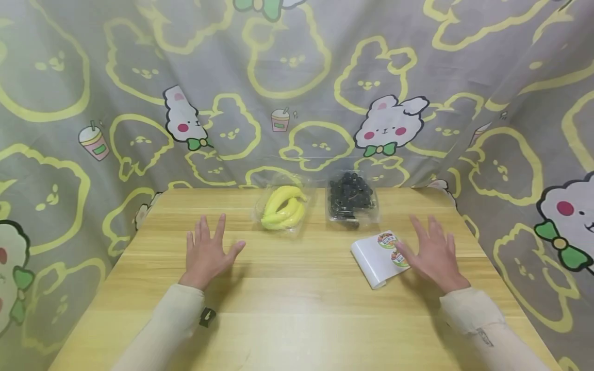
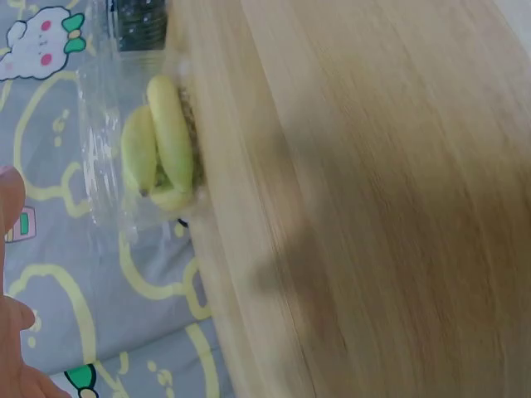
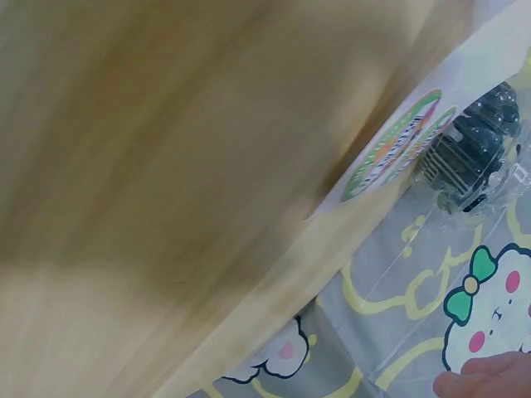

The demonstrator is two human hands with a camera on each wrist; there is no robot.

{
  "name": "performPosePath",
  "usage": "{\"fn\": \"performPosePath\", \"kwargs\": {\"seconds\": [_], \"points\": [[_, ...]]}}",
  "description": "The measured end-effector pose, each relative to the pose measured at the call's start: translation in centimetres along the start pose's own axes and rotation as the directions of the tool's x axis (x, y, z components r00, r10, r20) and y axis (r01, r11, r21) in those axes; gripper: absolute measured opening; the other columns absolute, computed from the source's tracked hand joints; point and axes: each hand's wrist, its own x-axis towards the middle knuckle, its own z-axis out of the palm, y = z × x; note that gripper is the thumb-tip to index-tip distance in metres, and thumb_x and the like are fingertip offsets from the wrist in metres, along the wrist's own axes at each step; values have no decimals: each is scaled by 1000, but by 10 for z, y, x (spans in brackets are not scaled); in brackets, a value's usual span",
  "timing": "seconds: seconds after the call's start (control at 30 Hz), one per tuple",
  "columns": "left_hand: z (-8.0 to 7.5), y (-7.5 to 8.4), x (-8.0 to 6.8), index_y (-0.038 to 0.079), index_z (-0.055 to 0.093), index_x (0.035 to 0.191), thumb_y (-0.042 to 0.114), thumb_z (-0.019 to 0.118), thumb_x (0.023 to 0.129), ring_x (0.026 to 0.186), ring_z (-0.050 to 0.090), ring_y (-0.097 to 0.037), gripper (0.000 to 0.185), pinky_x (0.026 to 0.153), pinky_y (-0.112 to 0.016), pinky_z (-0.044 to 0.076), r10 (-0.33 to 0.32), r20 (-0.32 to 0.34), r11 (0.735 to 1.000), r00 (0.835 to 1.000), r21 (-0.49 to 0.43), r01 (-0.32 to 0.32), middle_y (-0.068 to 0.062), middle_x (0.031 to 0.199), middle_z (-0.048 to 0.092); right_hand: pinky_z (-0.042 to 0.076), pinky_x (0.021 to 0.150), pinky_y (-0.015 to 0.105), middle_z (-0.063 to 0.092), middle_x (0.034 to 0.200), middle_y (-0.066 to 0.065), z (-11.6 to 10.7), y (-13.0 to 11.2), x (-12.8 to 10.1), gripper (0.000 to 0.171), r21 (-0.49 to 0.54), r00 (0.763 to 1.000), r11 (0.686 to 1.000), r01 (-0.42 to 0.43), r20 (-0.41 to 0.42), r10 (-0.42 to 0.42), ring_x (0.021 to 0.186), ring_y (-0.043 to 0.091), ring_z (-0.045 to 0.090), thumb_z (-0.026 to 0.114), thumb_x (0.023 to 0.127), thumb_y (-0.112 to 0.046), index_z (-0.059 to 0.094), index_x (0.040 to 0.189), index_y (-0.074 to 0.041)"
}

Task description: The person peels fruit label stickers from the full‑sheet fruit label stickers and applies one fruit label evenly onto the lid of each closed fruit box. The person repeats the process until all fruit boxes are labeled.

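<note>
My left hand (image 1: 206,251) hovers flat over the wooden table (image 1: 287,288), fingers spread, holding nothing. Beyond it lies a clear plastic box of yellow bananas (image 1: 284,207), which the left wrist view shows as bananas (image 2: 159,149) in clear wrap. My right hand (image 1: 432,253) is spread too, its thumb at the edge of a white curled sticker sheet (image 1: 380,257) with two round labels. The right wrist view catches those labels (image 3: 397,145) and a fingertip (image 3: 489,383). A clear box of dark grapes (image 1: 350,198) stands behind the sheet.
A grey curtain (image 1: 297,93) printed with yellow bunny outlines hangs close round the table's back and both sides. The grape box (image 3: 473,149) sits near the far table edge. Bare wood lies between my two forearms.
</note>
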Motion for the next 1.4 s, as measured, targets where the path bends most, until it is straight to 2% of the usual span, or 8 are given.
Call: {"fn": "performPosePath", "kwargs": {"seconds": [0.17,0.47,0.6,0.73,0.8,0.93,1.2,1.4], "points": [[2,4,1,9,13,156,70,39,91,140,-1,-52,93,110,-66,0,1,3,1000,1000,-19,-1,-38,152,-4,1,104,74,9,151,38,-1,-6,5,80,28,1000,1000,9,2,-9,137,56,12,54,93,-49,20,154,-10],[2,12,0,8,10,156,68,41,91,139,5,-55,93,110,-68,6,-13,10,998,1000,-54,13,-38,152,-2,18,96,77,15,150,38,-2,-15,15,81,20,1000,1000,8,29,-8,128,61,25,54,93,-51,19,155,-10],[3,15,1,9,8,156,68,42,91,135,15,-58,95,107,-68,19,-23,17,995,1000,-96,24,-37,153,-2,24,92,77,24,148,36,-2,-19,20,81,11,1000,1000,21,21,-22,129,57,29,53,94,-51,20,154,-9],[3,19,3,11,2,156,70,41,90,121,37,-63,97,93,-68,39,-50,56,985,997,-160,58,-35,154,-2,28,91,76,32,146,32,0,-23,25,79,26,999,998,55,-4,-55,130,52,32,55,94,-47,23,153,-6],[3,20,3,11,-1,156,69,41,91,113,44,-63,97,86,-67,44,-64,84,978,994,-193,79,-34,154,-3,28,93,75,34,146,30,1,-25,29,78,45,998,997,66,-7,-66,131,50,32,55,94,-47,24,153,-6],[3,25,4,14,-7,156,67,43,91,116,42,-63,97,88,-68,43,-78,136,959,988,-259,112,-32,155,-7,26,98,72,32,148,30,2,-29,36,78,86,998,994,66,15,-67,132,50,31,52,95,-49,22,153,-6],[9,36,7,16,-8,156,67,44,91,127,28,-61,97,100,-72,28,-66,162,932,985,-341,118,-29,156,-4,26,104,67,25,152,29,2,-38,51,82,141,996,990,-1,91,-12,134,50,28,47,96,-55,13,156,-10],[12,44,10,17,-10,155,65,44,92,132,21,-59,96,104,-70,22,-79,190,914,979,-378,147,-27,157,-5,23,106,67,24,151,30,2,-43,59,81,153,996,988,-13,93,-2,134,52,26,49,96,-51,13,155,-8]]}}
